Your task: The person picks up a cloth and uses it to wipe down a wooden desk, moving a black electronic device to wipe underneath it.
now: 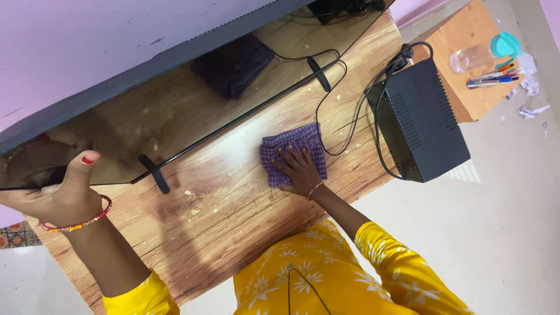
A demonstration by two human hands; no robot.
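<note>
My right hand (300,171) presses flat on a purple checked cloth (287,146) lying on the wooden table (221,216), just in front of a flat-screen television (175,111). The cloth's reflection shows in the dark screen. My left hand (58,195), wearing a red bangle, grips the television's left edge with the thumb on the screen face. The television stands on two black feet (154,174) on the tabletop.
A black box-shaped power unit (421,119) sits at the table's right end with black cables (344,125) looping toward the television. A lower wooden stand (466,96) beyond it holds a clear bottle (475,57) and several pens (493,79). Crumpled paper (532,109) lies on the floor.
</note>
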